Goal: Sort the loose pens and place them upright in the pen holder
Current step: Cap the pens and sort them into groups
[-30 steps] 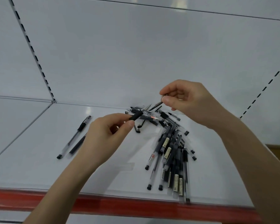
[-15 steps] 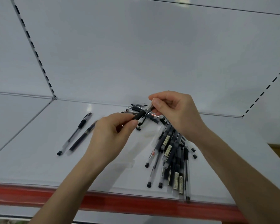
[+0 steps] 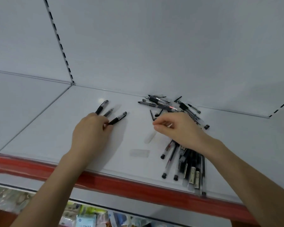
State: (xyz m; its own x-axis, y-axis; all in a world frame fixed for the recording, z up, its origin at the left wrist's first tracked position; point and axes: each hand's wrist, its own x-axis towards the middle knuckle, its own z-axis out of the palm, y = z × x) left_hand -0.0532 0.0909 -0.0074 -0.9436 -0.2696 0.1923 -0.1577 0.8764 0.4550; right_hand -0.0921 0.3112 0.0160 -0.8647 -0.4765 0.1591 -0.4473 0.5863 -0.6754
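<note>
Item: black-gripped clear plastic pen [image 3: 119, 117]. Half a second ago you held it between both hands over the heap. It now lies on the white metal shelf [image 3: 56, 128], just beside two like pens [image 3: 105, 108], with your left hand [image 3: 92, 131] curled round its near end.

Right hand [image 3: 177, 126]: back over the heap of loose black and clear pens [image 3: 184, 154], fingers curled; whether they grasp anything cannot be told.

Sorted row: three.

Pen holder: not in view.

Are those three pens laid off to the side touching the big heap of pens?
Apart. The head view shows bare shelf between the three pens and the heap; the left hand holds the rightmost pen by its end.
</note>
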